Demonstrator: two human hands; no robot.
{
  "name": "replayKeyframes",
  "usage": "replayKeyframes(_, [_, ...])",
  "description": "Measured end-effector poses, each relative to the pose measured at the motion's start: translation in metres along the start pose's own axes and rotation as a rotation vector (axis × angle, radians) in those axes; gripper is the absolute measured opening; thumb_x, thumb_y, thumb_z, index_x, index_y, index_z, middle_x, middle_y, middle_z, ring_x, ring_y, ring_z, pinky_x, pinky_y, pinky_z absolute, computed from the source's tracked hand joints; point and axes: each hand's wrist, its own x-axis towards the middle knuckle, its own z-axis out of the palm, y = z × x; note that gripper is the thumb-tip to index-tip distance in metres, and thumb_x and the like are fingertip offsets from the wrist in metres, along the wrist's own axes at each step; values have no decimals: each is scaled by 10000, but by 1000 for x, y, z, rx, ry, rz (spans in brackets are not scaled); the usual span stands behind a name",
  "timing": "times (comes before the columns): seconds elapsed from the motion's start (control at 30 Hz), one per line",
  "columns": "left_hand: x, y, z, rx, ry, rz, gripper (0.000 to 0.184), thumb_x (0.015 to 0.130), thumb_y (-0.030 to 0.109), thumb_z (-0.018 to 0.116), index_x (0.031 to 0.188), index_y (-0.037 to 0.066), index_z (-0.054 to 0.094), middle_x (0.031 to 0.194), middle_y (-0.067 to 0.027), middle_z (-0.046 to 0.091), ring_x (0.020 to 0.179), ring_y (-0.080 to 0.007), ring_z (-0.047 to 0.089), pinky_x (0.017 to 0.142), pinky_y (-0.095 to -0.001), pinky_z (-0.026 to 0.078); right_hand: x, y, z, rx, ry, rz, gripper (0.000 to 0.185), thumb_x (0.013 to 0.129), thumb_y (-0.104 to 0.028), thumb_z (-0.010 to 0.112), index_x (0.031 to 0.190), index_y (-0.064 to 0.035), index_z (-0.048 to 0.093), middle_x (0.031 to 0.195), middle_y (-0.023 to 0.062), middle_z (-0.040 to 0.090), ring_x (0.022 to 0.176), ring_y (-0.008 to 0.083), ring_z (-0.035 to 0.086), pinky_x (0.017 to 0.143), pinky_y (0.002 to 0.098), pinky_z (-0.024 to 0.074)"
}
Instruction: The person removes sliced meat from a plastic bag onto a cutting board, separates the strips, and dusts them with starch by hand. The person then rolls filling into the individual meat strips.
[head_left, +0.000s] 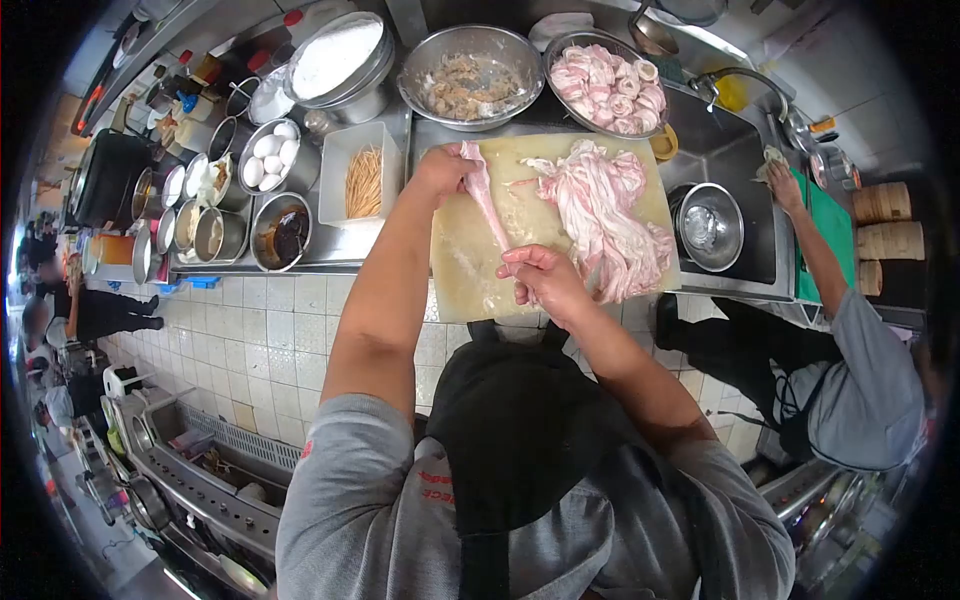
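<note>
Our left hand [445,172] has its fingers closed on the top end of a long pink strip of meat [487,203]. Our right hand [548,282] has bent fingers around the low end, so the strip is pulled long between our two hands. It is over the left part of the pale cutting board [455,255]. Beside it on the board we have a big, messy pile of pink and white meat [608,215]. Past the board are a bowl [549,88] full of rolled-up meat [612,92] and a bowl [404,82] with lumpy brown stuff [468,85]. On our left, the counter [345,242] holds a box [330,190] of thin sticks [365,185] and a bowl [308,178] of white eggs [268,162]. On our right, a metal bowl [738,228] is in the sink [700,130].
</note>
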Motion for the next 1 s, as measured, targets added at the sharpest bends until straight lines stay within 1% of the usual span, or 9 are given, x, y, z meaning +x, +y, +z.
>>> replayKeyframes(0.2, [32,-8,-11,177,78,150,352,777,-2,710,1123,10,645,919,-72,694,740,-173,675,588,-314,552,-14,9,5,-27,14,87,194,924,-64,579,1106,-10,615,968,97,688,580,105,560,549,246,478])
replayKeyframes(0.3, [26,-5,-5,174,91,191,347,806,18,712,1139,1,616,935,-57,683,747,-138,660,629,-290,540,-23,13,9,-27,6,101,243,904,-25,523,1136,24,576,978,126,683,571,121,565,558,257,494])
replayKeyframes(0.37, [25,-7,1,205,135,211,385,794,34,717,1164,12,612,952,-77,693,754,-197,674,648,-317,545,-27,13,10,-21,10,108,256,902,-23,520,1150,23,566,985,126,680,575,125,569,562,260,495])
replayKeyframes(0.43, [17,-5,7,924,435,582,436,774,67,728,1190,27,605,979,-125,694,756,-263,682,677,-354,553,-28,18,9,-15,7,116,270,901,-21,517,1165,21,556,991,127,677,579,129,574,565,263,496])
replayKeyframes(0.47, [11,-6,11,771,407,546,489,736,125,719,1209,63,611,1163,-203,626,1134,-391,551,993,-425,445,-27,24,5,14,-9,131,279,902,-27,527,1177,18,546,998,127,673,587,132,578,568,268,498])
replayKeyframes(0.57, [-22,-19,23,1032,613,800,493,773,166,677,1250,71,598,1254,-154,601,1189,-422,514,1012,-471,423,-28,26,2,48,-31,152,286,906,-44,546,1186,13,536,1003,126,667,602,138,589,577,278,506])
replayKeyframes(0.7, [-72,-74,44,1311,492,759,529,821,270,650,1311,91,567,1385,-104,523,1285,-480,406,1076,-547,330,-29,24,-2,68,-65,177,273,920,-74,561,1180,4,533,1006,121,661,629,138,605,600,283,526])
replayKeyframes(0.77, [-113,-88,62,1366,367,719,545,867,350,610,1350,107,540,1483,-42,429,1372,-506,264,1117,-607,212,-30,27,-7,59,-95,188,253,925,-77,556,1166,-1,540,1010,116,659,638,135,608,610,283,531])
replayKeyframes(1.0, [-160,-113,90,1353,318,578,483,916,352,568,1372,197,533,1541,-22,336,1429,-472,155,1149,-608,95,-37,45,-22,44,-187,166,154,937,-104,591,1072,-28,591,1005,108,665,700,138,616,646,292,532])
